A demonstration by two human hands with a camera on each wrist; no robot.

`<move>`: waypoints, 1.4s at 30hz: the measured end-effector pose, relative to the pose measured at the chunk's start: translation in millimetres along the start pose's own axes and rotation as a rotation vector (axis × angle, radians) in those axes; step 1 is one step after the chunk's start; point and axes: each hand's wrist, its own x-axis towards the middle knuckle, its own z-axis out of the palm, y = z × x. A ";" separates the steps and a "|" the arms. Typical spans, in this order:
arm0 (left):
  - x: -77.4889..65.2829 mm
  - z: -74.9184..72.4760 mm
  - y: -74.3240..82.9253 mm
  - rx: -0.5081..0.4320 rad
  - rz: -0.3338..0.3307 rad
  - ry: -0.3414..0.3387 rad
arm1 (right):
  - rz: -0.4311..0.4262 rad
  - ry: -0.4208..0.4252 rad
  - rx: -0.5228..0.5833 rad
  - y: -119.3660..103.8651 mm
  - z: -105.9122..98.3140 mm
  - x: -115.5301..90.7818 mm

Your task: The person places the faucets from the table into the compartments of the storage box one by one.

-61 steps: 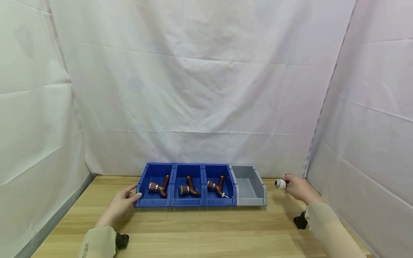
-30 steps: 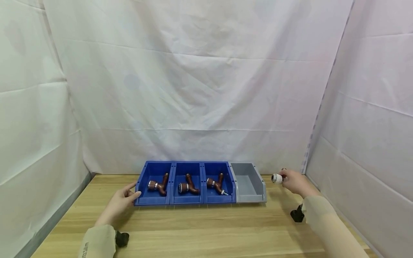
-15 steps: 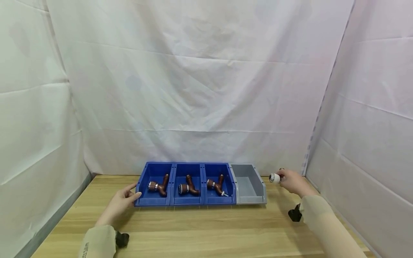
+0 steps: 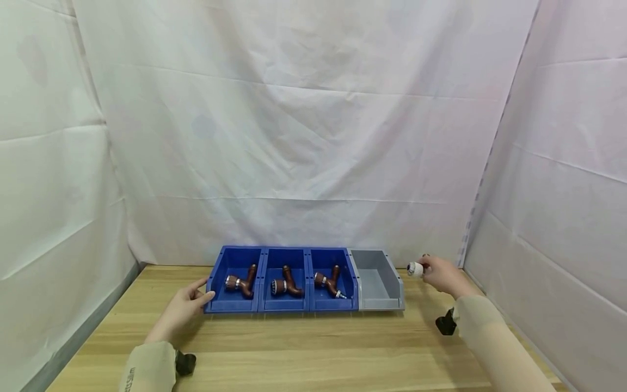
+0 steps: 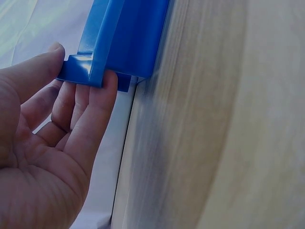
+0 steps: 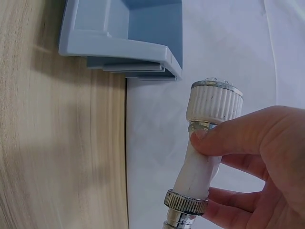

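Observation:
In the head view, three joined blue bins and a grey bin (image 4: 374, 272) form one row on the table. My left hand (image 4: 187, 300) grips the front left corner of the leftmost blue bin (image 4: 227, 267); in the left wrist view the thumb lies on one side of the blue edge (image 5: 97, 43), fingertips on the other. My right hand (image 4: 448, 276) is right of the grey bin, raised above the table. It pinches a white pipe fitting (image 6: 194, 171) with a ribbed white knob (image 6: 214, 102) and knurled metal ring (image 6: 186, 202). The grey bin holds nothing.
Each blue bin holds one brown fitting with a ribbed knob: left (image 4: 246, 286), middle (image 4: 292, 284) and right (image 4: 332, 280). White cloth (image 4: 313, 136) hangs behind and at both sides. The wooden table (image 4: 303, 354) extends in front of the bins.
My right hand has moved a little left and up with the white fitting, closer to the grey bin. The left hand keeps its hold on the blue bin.

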 end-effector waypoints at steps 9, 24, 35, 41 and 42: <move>0.6 -0.2 0.5 0.008 0.003 -0.003 | -0.017 0.010 -0.028 -4.3 0.4 1.5; -1.0 -1.5 -2.8 -0.010 0.001 -0.009 | 0.011 -0.010 0.004 -13.3 2.2 10.1; -7.0 -0.3 -3.0 -0.004 -0.028 -0.012 | -0.019 -0.014 0.017 -19.9 8.4 13.2; -1.7 -0.3 -1.4 -0.017 -0.022 -0.011 | -0.013 -0.002 0.027 -24.1 4.4 14.9; -1.4 -0.2 -1.2 -0.015 -0.021 -0.012 | -0.010 -0.001 0.025 -24.7 4.0 14.8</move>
